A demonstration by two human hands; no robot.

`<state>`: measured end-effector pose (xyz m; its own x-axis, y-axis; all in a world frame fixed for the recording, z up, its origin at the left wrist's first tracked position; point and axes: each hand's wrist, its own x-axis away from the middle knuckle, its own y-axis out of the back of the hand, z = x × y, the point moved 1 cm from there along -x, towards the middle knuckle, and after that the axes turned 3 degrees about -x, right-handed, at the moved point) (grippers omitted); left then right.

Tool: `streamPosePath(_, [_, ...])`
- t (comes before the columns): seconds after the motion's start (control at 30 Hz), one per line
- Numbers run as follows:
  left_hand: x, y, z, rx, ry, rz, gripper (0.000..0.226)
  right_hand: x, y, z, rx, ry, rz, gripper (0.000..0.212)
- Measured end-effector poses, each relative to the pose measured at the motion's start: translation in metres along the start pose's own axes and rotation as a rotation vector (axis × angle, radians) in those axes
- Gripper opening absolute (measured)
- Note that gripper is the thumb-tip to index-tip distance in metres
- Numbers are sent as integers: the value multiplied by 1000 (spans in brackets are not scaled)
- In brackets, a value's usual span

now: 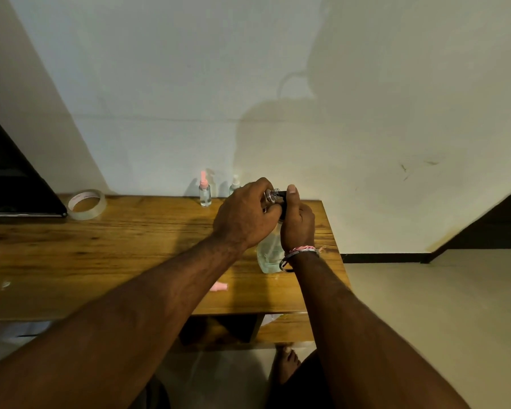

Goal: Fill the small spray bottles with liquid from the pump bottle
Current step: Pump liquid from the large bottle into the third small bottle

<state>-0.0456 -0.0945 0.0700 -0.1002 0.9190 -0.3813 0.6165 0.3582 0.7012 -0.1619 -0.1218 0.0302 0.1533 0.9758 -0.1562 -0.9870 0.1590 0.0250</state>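
1 view only, from a camera worn on the person's head, looking forward and down over both forearms. The wooden table fills the lower middle, its far edge against the wall and its right corner near the floor. The left hand and right hand meet close ahead, near the table's far right corner. Wide-angle bending tilts the room's edges inward

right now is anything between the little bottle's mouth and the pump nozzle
Nothing visible. The left hand holds the small bottle with its open mouth right at the black pump head, which the right hand grips.
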Motion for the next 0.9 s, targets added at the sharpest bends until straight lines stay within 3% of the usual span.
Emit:
streamPosePath(0.1, [1,1,1,-3,-12,1,21,0,0,-1,14,20,1,71])
streamPosePath(0.4, [1,-1,1,-33,-10,23,23,-4,1,-2,33,26,-33,60])
streamPosePath(0.83, [-1,3,0,-29,-30,16,21,-1,0,1,29,62,25,71])
streamPosePath(0.9, [-2,3,0,-33,-29,11,20,0,0,3,17,57,23,63])
